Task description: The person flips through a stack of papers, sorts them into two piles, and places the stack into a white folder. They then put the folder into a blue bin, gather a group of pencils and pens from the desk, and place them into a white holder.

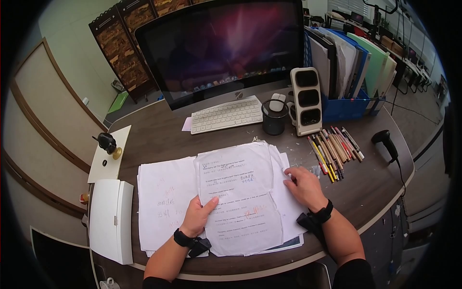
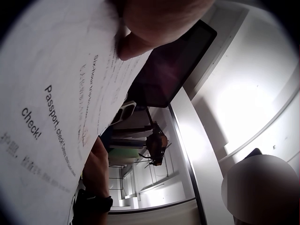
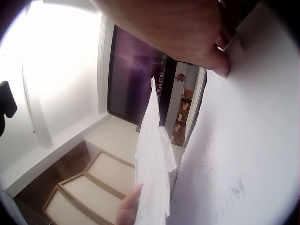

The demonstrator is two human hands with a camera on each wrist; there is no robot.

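In the head view, my left hand (image 1: 195, 216) grips a printed sheet (image 1: 240, 231) by its left edge, thumb on top. The sheet carries English lines with handwriting in between and lies tilted up over other papers. The left wrist view shows the thumb (image 2: 136, 44) pressed on the print. At the right side of the stack, my right hand (image 1: 308, 188) pinches the edge of a white sheet (image 1: 288, 212); its fingers are curled at the edge in the right wrist view, where that sheet (image 3: 243, 140) shows faint handwriting. A further pile of paper (image 1: 163, 207) lies on the left.
A keyboard (image 1: 226, 115), mesh pen cup (image 1: 274, 124) and monitor (image 1: 221, 53) stand behind the papers. Several pencils (image 1: 332, 149) and a black scanner (image 1: 385, 142) lie to the right. A blue file holder (image 1: 344, 110) is at the back right, a white box (image 1: 108, 221) at the left.
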